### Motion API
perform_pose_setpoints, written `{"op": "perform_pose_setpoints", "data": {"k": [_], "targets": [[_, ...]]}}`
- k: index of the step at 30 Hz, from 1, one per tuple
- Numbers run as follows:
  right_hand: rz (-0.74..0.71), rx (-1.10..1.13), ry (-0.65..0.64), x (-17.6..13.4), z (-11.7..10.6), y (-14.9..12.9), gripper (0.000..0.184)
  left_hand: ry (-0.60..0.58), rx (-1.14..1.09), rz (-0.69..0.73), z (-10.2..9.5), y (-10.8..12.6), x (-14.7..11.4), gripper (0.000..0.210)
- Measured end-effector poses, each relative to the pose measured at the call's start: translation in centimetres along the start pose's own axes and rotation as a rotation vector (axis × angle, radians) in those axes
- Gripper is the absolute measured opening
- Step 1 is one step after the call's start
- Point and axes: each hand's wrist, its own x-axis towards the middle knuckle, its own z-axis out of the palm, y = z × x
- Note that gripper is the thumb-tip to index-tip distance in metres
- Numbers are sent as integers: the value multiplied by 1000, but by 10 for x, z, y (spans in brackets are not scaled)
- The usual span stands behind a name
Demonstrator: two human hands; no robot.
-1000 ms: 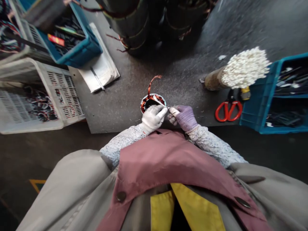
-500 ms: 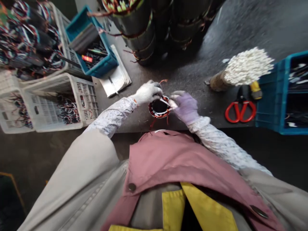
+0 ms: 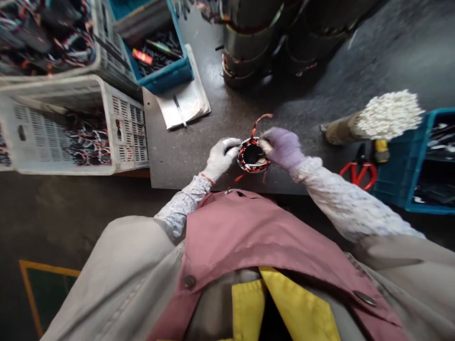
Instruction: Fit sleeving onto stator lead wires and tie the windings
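A ring-shaped motor stator point(image 3: 242, 162), wound with copper-red wire and edged in white, sits near the front edge of the dark table. My left hand point(image 3: 221, 156), in a white glove, grips its left side between thumb and fingers. On the opposite side, my right hand point(image 3: 284, 149) wears a purple glove and has its fingers pinched at the upper right rim. What lies between those fingertips is too small to make out. A twisted copper-red lead point(image 3: 256, 124) sticks up behind the ring, and shorter wire ends point toward me.
Left are white crates point(image 3: 106, 125) of wired parts, a blue bin point(image 3: 167, 76) and a paper pad point(image 3: 195, 102) with a pen. Stacked dark cylinders point(image 3: 245, 52) stand behind. Rightward are a bundle of white sticks point(image 3: 389, 116), red-handled scissors point(image 3: 368, 176) and a blue crate point(image 3: 394, 177).
The view has shifted. My left hand has moved from the ring's upper left down to its left side. My right hand has moved up along the right rim, and the copper-red lead stands out more.
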Motion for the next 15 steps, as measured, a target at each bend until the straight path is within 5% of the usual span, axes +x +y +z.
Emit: {"op": "perform_pose_setpoints", "data": {"k": [4, 8, 10, 15], "targets": [[124, -3, 57, -13, -19, 5, 28, 40, -9, -61, 15, 2, -2, 38], [136, -278, -215, -6, -21, -6, 31, -29, 248, 34, 23, 16, -9, 53], [91, -434, -227, -6, -13, -13, 33, -47, 394, 104, 27, 26, -7, 57], [113, -430, -163, -16, 2, -11, 35, -295, 626, 351, 44, 38, 19, 56]]}}
